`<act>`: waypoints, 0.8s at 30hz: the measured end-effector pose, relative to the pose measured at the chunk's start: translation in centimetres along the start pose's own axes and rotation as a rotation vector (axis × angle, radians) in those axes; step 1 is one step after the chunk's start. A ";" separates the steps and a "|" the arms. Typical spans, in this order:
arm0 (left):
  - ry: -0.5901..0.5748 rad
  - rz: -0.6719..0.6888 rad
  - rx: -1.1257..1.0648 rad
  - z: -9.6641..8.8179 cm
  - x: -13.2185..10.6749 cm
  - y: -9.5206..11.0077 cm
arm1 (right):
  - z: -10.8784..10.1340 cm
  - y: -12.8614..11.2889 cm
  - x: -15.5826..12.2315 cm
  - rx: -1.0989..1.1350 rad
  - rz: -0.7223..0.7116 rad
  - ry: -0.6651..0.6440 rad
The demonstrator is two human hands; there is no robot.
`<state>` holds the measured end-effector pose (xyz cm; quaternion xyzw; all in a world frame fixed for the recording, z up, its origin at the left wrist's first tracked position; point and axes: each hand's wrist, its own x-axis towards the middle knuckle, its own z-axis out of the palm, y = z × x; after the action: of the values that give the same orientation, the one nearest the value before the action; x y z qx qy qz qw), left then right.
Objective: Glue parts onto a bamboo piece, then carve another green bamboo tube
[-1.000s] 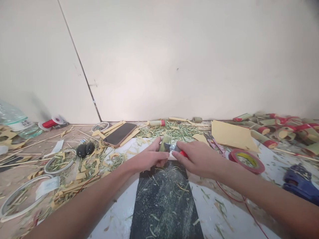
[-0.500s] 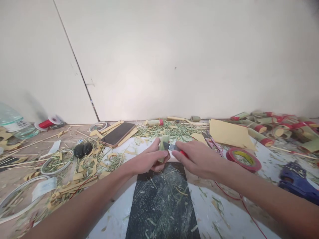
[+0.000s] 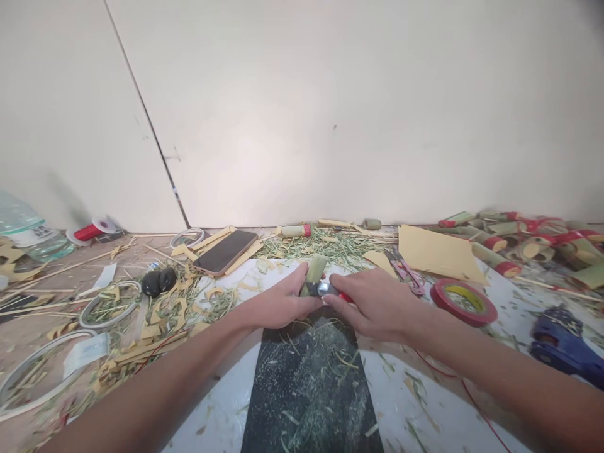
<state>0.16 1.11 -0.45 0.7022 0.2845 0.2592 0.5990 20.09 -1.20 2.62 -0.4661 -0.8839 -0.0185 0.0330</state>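
My left hand (image 3: 278, 302) is closed round a short green bamboo piece (image 3: 314, 272), holding it upright over the far end of a black mat (image 3: 311, 384). My right hand (image 3: 372, 302) grips a knife with a red handle (image 3: 333, 290), its metal blade against the lower part of the bamboo. Both hands meet at the middle of the view. Green shavings lie scattered on the mat below them.
A phone (image 3: 225, 251) lies back left beside two black pebbles (image 3: 159, 281) and wire rings (image 3: 109, 305). A red tape roll (image 3: 463, 302), scissors (image 3: 406, 270), yellow card (image 3: 436, 255) and a pile of taped bamboo tubes (image 3: 509, 242) sit right. A blue tool (image 3: 564, 346) lies far right. A wall stands behind.
The bamboo piece now stands more upright and slightly higher in my left hand. My right hand has drawn the knife a little lower and closer. More shavings lie on the mat.
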 end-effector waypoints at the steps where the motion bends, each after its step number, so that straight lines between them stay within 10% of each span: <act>1: -0.028 -0.008 -0.003 0.0 0.0 0.0 | -0.2 0.7 0.1 0.001 0.040 0.023; 5: -0.099 -0.033 -0.009 -0.1 0.0 0.1 | -1.1 3.3 0.2 0.025 0.234 0.157; 14: 0.006 -0.065 0.059 0.3 0.0 0.1 | 0.2 -1.6 -0.5 0.075 0.013 -0.027; 24: 0.107 -0.065 0.269 0.5 0.0 -0.2 | 0.2 -1.1 -0.3 -0.069 0.034 -0.001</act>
<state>0.55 0.78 -0.68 0.7518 0.3709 0.2365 0.4913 19.32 -2.06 2.43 -0.4820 -0.8747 -0.0484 0.0167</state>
